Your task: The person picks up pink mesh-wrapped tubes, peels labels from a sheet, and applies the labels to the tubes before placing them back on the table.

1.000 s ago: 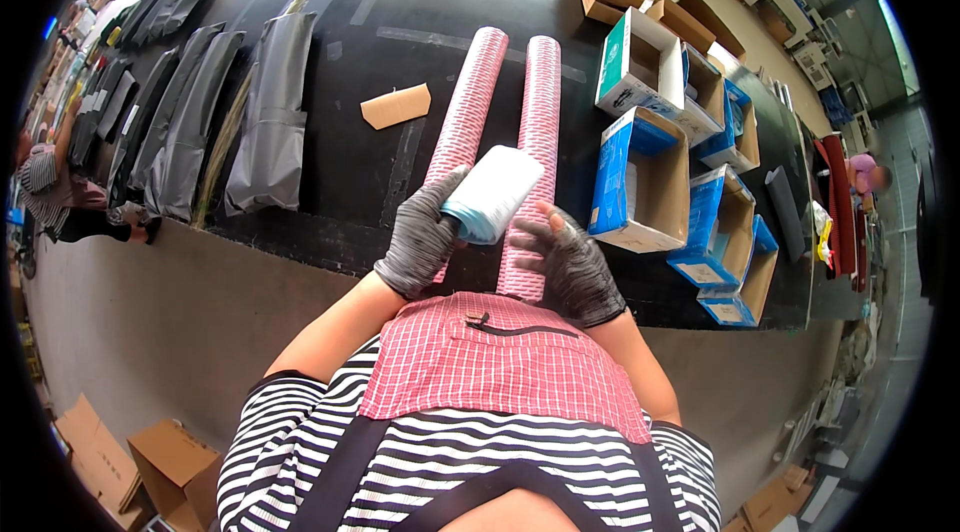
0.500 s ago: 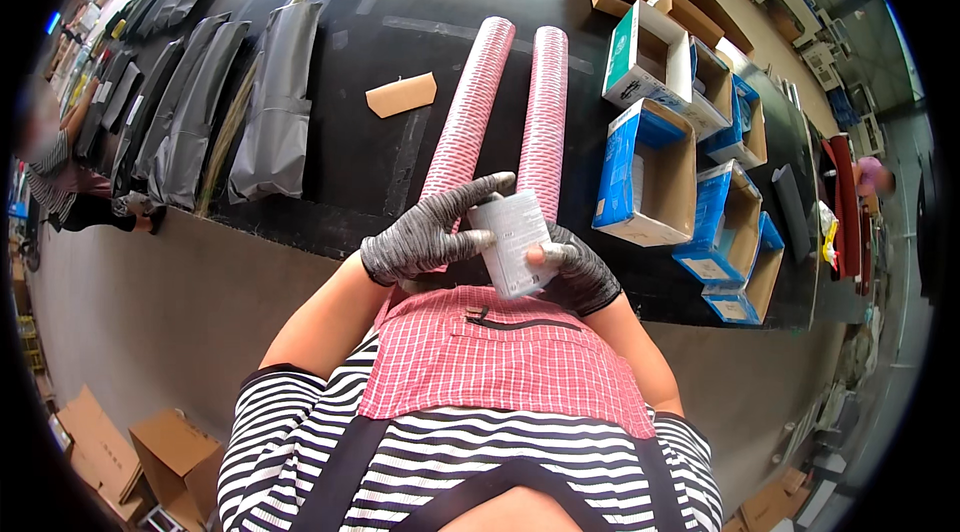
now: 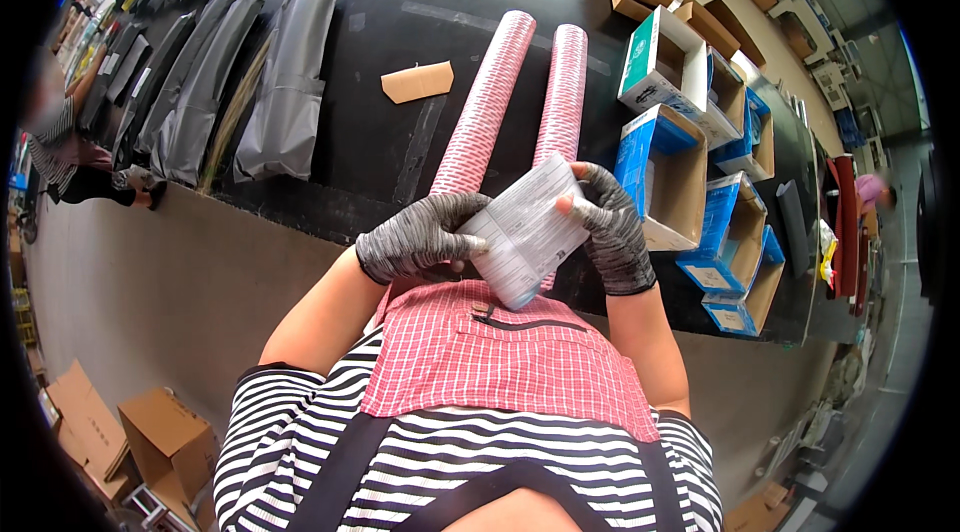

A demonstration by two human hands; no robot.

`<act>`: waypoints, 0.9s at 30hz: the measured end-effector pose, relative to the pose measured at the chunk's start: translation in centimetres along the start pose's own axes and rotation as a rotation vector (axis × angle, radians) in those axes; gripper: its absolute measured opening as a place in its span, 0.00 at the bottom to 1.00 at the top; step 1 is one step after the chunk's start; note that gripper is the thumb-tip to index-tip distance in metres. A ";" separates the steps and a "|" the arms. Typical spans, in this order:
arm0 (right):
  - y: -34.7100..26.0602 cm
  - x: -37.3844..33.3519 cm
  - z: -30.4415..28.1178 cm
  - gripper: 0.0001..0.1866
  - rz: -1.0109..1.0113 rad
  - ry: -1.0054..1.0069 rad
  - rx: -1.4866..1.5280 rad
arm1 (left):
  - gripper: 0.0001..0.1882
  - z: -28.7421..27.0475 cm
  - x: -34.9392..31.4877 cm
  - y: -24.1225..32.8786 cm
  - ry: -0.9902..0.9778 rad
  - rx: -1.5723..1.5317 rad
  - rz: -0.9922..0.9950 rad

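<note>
Grey knitted gloves cover both hands, and between them is a pale, shiny, flat packet (image 3: pixel 525 232), tilted, with fine print across its face and a bluish tint at its lower end. The left hand (image 3: pixel 425 235) pinches its left edge, thumb and fingers closed on it; the right hand (image 3: pixel 615 229) is clamped on the upper right corner, thumb pressed on the face. Just below the grip lies the red checked apron (image 3: pixel 510 362), with a dark zip. Directly beyond the packet, two rolls (image 3: pixel 485 102) in red-and-white patterned wrap run away from the hands along the black table (image 3: pixel 370 147), their near ends partly hidden. To the right of the grip stand open blue boxes (image 3: pixel 632 160). Farther off, up and left of the grip, is a tan cardboard piece (image 3: pixel 417 82), and past it grey plastic bags (image 3: pixel 285 92). At far left, well apart, is a co-worker in a striped top (image 3: pixel 50 147).
</note>
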State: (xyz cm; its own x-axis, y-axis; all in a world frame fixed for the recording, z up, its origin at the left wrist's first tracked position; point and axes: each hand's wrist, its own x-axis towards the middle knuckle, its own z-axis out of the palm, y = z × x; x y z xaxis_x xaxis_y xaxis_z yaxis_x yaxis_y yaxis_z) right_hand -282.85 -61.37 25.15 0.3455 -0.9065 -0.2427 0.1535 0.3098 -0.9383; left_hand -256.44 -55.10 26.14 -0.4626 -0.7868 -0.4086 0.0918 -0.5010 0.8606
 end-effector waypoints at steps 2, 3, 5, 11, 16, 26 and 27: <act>0.4 0.3 0.2 0.23 -0.153 0.106 -0.179 | 0.30 -0.3 0.0 0.3 0.013 0.012 -0.023; 0.5 0.4 0.4 0.21 -0.230 0.159 -0.268 | 0.24 -0.5 0.3 -0.3 0.066 0.050 0.028; 0.7 0.5 1.0 0.20 -0.584 0.082 -0.652 | 0.21 -0.7 0.5 -1.1 0.167 0.164 0.065; 1.9 -0.5 5.3 0.14 -0.760 -0.058 -1.068 | 0.18 -0.3 -0.1 -1.4 0.315 0.520 0.221; 3.4 0.4 6.3 0.10 -0.555 -0.147 -0.932 | 0.21 -1.8 -0.8 -2.0 0.335 0.567 0.157; 3.0 6.6 6.1 0.10 0.287 -0.046 -0.125 | 0.19 -9.0 -2.4 -5.2 0.402 0.332 0.126; 3.4 7.9 5.1 0.10 0.284 -0.006 -0.095 | 0.21 -9.9 -2.9 -5.3 0.406 0.253 0.100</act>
State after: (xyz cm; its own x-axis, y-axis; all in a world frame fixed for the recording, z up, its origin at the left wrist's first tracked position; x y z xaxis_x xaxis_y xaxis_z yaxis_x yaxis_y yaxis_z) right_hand -274.89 -66.02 21.33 0.3682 -0.7855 -0.4975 -0.0374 0.5221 -0.8521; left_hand -246.88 -53.67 19.74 -0.0763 -0.9291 -0.3619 -0.1225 -0.3515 0.9282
